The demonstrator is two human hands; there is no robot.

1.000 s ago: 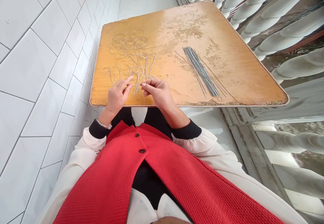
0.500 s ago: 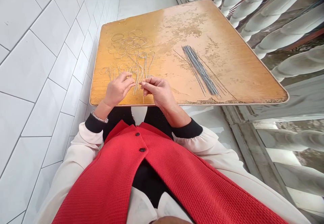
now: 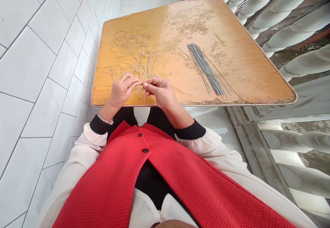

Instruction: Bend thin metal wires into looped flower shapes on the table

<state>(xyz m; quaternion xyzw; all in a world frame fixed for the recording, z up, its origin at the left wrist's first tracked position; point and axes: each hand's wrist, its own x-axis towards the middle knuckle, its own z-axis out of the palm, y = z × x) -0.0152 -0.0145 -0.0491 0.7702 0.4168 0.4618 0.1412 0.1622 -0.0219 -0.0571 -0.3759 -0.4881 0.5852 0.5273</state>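
Both my hands are low at the near edge of a worn wooden tabletop (image 3: 165, 63). My left hand (image 3: 123, 89) and my right hand (image 3: 161, 92) meet at the fingertips, pinching what looks like a thin metal wire (image 3: 143, 95). Just beyond them lies a tangled heap of looped silver wires (image 3: 132, 44), some with long straight stems that reach toward my fingers. To the right, a bundle of straight grey wires (image 3: 206, 70) lies fanned out on the wood. Where the fingers pinch, they hide the wire.
White tiles (image 3: 46, 83) cover the surface left of the table. White twisted balusters (image 3: 291, 25) stand along the right side. My lap, in a red waistcoat (image 3: 144, 183) and black trousers, sits just below the table's near edge.
My left hand has moved right, and its fingertips now meet those of my right hand. The view has shifted slightly, and the wires on the table have not visibly moved.
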